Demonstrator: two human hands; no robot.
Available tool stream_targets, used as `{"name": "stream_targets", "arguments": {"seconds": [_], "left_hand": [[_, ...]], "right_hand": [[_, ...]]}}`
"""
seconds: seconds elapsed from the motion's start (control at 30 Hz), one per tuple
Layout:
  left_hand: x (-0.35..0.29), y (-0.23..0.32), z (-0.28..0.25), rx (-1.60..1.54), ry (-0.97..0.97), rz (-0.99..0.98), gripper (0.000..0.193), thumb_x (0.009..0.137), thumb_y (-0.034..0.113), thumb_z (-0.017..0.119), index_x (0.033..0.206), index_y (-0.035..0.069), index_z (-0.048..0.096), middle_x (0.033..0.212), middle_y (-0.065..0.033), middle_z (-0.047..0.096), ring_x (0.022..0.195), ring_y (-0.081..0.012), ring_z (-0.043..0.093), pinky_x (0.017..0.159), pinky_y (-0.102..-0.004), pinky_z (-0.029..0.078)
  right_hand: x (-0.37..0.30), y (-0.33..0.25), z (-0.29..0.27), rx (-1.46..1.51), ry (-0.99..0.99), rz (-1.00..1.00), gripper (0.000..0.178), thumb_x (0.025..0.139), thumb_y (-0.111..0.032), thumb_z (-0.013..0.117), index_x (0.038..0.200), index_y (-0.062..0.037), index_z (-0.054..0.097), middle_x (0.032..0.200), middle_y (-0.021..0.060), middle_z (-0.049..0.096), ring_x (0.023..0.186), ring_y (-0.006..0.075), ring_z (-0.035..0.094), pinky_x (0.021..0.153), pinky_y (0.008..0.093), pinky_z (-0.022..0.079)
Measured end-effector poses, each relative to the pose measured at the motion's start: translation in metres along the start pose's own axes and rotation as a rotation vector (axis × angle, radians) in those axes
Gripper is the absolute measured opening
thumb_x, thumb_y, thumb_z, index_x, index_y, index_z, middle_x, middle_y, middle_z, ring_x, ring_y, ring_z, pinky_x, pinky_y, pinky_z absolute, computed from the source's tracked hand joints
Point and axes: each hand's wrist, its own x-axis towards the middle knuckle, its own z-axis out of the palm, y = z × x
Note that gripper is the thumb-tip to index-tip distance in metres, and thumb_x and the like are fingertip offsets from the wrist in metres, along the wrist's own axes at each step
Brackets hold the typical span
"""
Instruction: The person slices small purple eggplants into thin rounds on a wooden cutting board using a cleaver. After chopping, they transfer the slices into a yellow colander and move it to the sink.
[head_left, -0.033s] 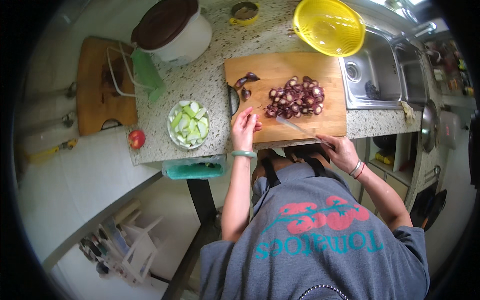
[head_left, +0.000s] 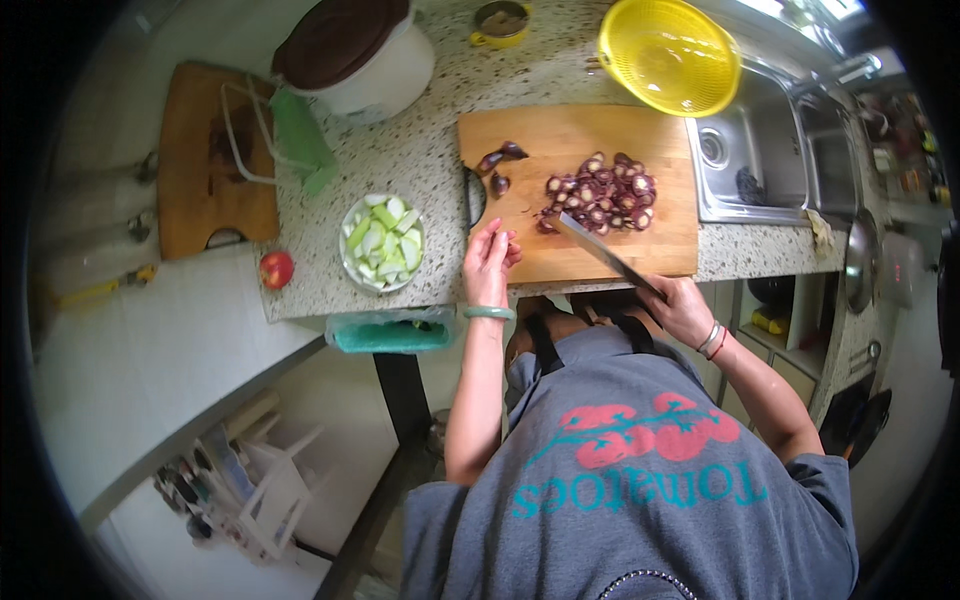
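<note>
My right hand (head_left: pixel 684 308) grips a knife (head_left: pixel 612 253) by its handle. Its blade slants up and left over the wooden cutting board (head_left: pixel 590 130), the tip beside a heap of sliced purple vegetable (head_left: pixel 605 190) with pale centres. At the board's near left edge is my left hand (head_left: pixel 488 258), palm turned up and fingers loosely bent, nothing visible in it. Above that hand lie several dark purple end pieces (head_left: pixel 500 184). A white bowl (head_left: pixel 347 255) of pale green vegetable chunks (head_left: pixel 385 238) stands to the left on the counter.
A yellow colander (head_left: pixel 672 60) stands beside the steel sink (head_left: pixel 750 210). Further left are a lidded white pot (head_left: pixel 385 75), a red fruit (head_left: pixel 276 269) and a second wooden board (head_left: pixel 190 160). A teal-lined bin (head_left: pixel 390 336) hangs below the counter edge.
The knife has rolled in my right hand, so more of its flat blade shows. The whole view has shifted slightly. My left hand stays near the board's edge.
</note>
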Motion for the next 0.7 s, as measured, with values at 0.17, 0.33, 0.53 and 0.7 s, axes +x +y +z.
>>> {"name": "stream_targets", "arguments": {"seconds": [0.17,0.33,0.53,0.7], "left_hand": [[-0.054,-0.006,-0.046,-0.377,0.363,0.093,0.036,0.096,0.018,0.060,0.129,0.004,0.052,0.111,-0.0092,0.061,0.096,-0.0186,0.059,0.089,-0.0326,0.050],[-0.087,-0.031,-0.117,-0.513,0.815,0.298,0.044,0.099,0.026,0.055,0.134,0.002,0.043,0.119,-0.0111,0.058,0.109,-0.0256,0.058,0.098,-0.0381,0.046],[-0.090,-0.017,-0.143,-0.475,0.947,-0.007,0.065,0.097,0.050,0.050,0.149,0.017,0.030,0.154,-0.0108,0.027,0.140,-0.0284,0.027,0.106,-0.0513,0.034],[-0.068,0.002,-0.109,-0.070,0.916,0.279,0.038,0.096,0.037,0.059,0.115,0.004,0.061,0.114,-0.0035,0.065,0.105,-0.0152,0.058,0.091,-0.0325,0.044]], "right_hand": [[0.045,-0.056,0.037,0.102,-0.353,0.052,0.024,0.092,-0.020,0.059,0.085,0.0027,0.062,0.061,0.0173,0.056,0.056,0.0275,0.057,0.059,0.0405,0.046],[0.067,-0.082,0.103,-0.106,-0.433,-0.275,0.025,0.088,-0.026,0.059,0.090,-0.0011,0.066,0.080,0.0254,0.064,0.079,0.0428,0.063,0.073,0.0499,0.051],[0.073,-0.101,0.143,-0.220,-0.528,-0.323,0.026,0.091,-0.028,0.055,0.096,-0.0055,0.068,0.084,0.0226,0.067,0.084,0.0412,0.064,0.078,0.0497,0.052],[0.068,-0.100,0.105,-0.131,-0.410,-0.261,0.026,0.091,-0.027,0.056,0.104,-0.0078,0.068,0.085,0.0232,0.066,0.082,0.0418,0.064,0.075,0.0485,0.052]]}}
